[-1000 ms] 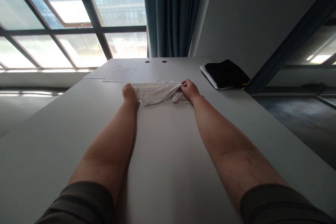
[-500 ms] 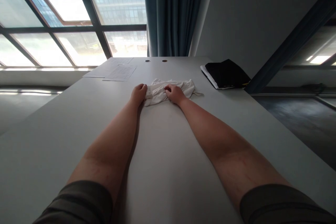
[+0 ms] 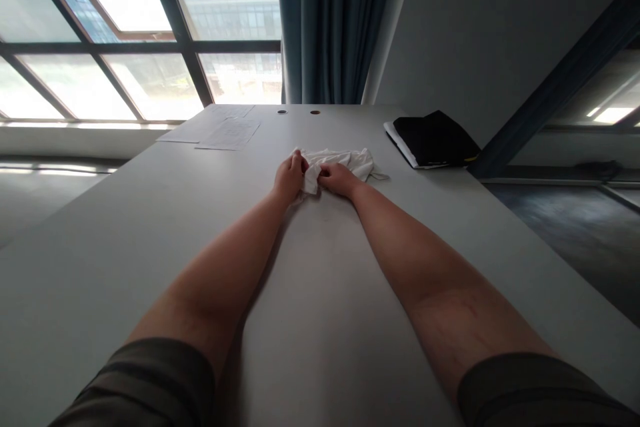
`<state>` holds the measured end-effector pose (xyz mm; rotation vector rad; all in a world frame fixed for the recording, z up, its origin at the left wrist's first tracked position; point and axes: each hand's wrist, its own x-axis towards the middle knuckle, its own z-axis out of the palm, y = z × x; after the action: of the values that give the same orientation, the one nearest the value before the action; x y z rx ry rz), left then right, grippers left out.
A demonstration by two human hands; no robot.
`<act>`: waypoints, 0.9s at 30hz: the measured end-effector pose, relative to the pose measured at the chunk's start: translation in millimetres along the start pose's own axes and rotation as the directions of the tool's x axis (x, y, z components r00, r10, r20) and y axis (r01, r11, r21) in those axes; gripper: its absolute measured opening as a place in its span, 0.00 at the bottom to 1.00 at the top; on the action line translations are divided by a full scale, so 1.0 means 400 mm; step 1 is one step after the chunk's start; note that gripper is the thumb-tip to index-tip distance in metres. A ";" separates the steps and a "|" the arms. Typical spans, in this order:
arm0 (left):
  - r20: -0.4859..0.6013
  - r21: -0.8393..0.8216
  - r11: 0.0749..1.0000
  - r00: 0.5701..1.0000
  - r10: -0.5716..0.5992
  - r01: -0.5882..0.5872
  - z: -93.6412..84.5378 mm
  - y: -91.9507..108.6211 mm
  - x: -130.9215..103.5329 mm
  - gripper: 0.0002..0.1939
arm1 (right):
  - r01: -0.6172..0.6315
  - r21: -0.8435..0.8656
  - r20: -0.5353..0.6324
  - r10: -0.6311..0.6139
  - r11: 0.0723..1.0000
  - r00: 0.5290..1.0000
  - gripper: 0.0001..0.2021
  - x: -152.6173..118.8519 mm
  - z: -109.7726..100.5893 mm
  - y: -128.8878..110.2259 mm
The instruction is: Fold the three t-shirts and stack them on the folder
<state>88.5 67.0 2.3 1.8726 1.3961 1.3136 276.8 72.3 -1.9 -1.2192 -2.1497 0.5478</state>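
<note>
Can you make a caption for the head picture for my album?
Crumpled cloth on a table, held in left grip and right grip.

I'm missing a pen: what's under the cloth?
Bare tabletop shows around the cloth, which the left hand and right hand hold. Anything directly beneath is covered, so I can't tell.

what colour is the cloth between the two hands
Off-white, with no clear pattern; the cloth shows best in the head view.
</note>
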 end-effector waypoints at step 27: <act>0.073 0.357 0.929 0.989 -0.132 0.098 -0.033 -0.091 0.030 0.21 | -0.053 -0.033 0.046 0.054 0.998 0.997 0.16 -0.022 -0.006 -0.016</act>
<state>60.0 89.6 -15.8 2.0090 1.7530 0.9496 277.9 61.7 1.4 -1.2962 -2.1774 0.5725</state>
